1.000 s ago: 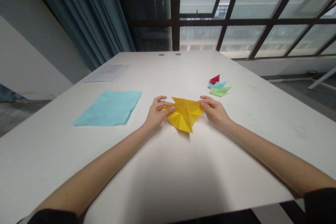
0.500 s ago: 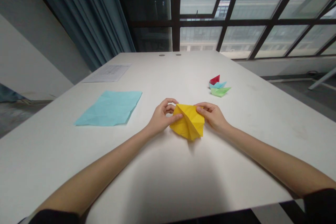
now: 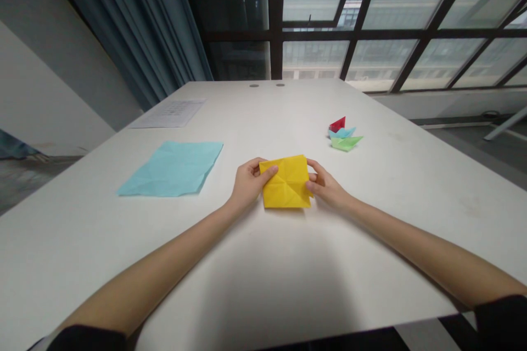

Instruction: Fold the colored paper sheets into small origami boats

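Between my hands is a sheet of yellow origami paper (image 3: 287,189), folded to a near square with crease lines meeting at its middle. My left hand (image 3: 248,182) pinches its left edge, thumb on the front face and fingers behind. At the right edge, my right hand (image 3: 328,185) grips it between thumb and fingers, where a small flap sticks out. The paper is tilted up toward me, just over the table; whether its lower edge touches the surface I cannot tell.
A light blue sheet of paper (image 3: 173,169) lies to the left on the white table (image 3: 263,274). Farther back on that side is a printed page (image 3: 171,113). To the right sit small folded paper boats: red (image 3: 337,125), blue (image 3: 342,133) and green (image 3: 346,143).
The yellow paper has gone from a bulging, partly open shape to a flat square facing me. My left hand shifted slightly left, and my right hand moved lower along the paper's edge.
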A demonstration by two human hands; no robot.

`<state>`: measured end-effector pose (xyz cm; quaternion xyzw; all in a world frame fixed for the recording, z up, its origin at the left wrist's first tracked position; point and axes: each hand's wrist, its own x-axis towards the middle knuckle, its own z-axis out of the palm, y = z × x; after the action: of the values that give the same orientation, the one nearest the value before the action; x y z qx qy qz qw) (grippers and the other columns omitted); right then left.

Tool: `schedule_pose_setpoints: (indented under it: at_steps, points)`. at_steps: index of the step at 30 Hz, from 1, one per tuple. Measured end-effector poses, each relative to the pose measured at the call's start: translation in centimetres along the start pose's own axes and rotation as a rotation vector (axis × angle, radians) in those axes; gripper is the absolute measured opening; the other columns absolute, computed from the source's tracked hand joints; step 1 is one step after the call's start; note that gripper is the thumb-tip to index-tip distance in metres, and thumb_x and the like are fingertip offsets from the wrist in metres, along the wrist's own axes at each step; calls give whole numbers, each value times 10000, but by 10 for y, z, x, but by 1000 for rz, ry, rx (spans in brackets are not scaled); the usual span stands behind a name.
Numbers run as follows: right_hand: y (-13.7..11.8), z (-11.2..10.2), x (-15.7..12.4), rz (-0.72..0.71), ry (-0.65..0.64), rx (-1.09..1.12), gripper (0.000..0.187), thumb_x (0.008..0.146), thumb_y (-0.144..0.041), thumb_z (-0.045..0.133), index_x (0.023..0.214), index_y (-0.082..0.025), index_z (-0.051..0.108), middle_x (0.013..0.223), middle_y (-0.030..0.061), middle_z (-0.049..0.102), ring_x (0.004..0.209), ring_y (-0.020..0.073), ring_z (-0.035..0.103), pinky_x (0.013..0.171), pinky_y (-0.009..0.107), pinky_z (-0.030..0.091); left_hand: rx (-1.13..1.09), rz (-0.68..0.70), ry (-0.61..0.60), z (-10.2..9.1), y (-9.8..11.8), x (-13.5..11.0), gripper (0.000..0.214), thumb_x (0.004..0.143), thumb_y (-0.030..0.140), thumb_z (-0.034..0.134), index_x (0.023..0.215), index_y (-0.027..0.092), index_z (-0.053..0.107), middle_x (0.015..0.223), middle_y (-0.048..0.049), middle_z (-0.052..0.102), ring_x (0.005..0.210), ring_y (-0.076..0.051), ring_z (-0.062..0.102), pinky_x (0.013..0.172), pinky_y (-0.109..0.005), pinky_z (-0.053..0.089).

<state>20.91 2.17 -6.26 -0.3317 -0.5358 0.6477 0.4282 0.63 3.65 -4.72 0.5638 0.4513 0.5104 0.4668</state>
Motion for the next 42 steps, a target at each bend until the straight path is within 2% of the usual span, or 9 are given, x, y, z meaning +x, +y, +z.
schedule_pose_setpoints:
  at_steps: [6,13,16,18,23,26,30,35,42]
  points:
    - [3,-1,1,3,54,-121,699,644,-292,717,1254,-269,376,765,-36,629,715,148,632,681,293,495,-68,-39,48,1,-6,2,359,596,439,747,731,146,590,689,-6,629,640,-140,591,587,-239,468]
    - [1,-6,7,-17,293,-84,617,610,-278,717,1165,-256,447,735,-57,593,625,131,617,599,276,495,-97,-99,-27,3,-5,-2,503,633,306,688,1069,179,472,643,33,607,565,-134,597,548,-236,447]
    - [0,-12,11,-41,396,-26,613,586,-289,732,1132,-250,456,739,-51,611,653,138,621,642,299,507,15,-76,-118,4,-8,-6,471,676,255,618,1110,192,444,643,43,579,584,-135,587,570,-252,453]
    - [-1,-17,12,-36,413,-56,616,579,-280,736,1127,-238,457,727,-51,618,629,128,609,619,280,494,213,51,-140,3,-12,-9,370,698,213,581,1059,196,501,809,-14,598,738,-158,597,648,-287,473]
    - [5,-29,14,0,295,-237,551,609,-264,706,1107,-204,478,679,-51,616,528,97,542,527,236,428,697,434,-200,1,-15,-14,174,772,174,535,910,205,636,1193,-91,478,1155,-226,442,988,-412,365]
    - [12,-34,16,-31,239,-332,512,655,-269,664,1127,-195,479,775,-8,650,569,105,556,578,263,456,780,500,-430,1,-14,-16,215,827,184,486,956,220,654,1244,-90,499,1189,-223,439,1011,-398,354]
    - [15,-36,16,-183,281,-626,403,742,-267,579,1137,-222,516,1136,79,601,907,179,589,794,366,479,898,493,-619,5,-18,-15,302,901,264,406,1100,192,621,1283,-125,521,1189,-227,473,1006,-411,345]
    - [11,-34,13,-423,203,-1066,296,783,-209,517,1065,-222,607,1092,77,620,1041,229,543,931,431,407,1072,448,-545,8,-23,-13,370,925,354,353,1199,223,564,1296,-125,516,1215,-257,442,964,-458,340]
    - [17,-30,14,-415,12,-1335,249,841,-223,487,1022,-192,655,1051,80,673,975,234,567,879,414,411,1232,419,-435,13,-20,-12,382,896,353,392,1198,183,552,1260,-123,544,1117,-286,492,888,-446,380]
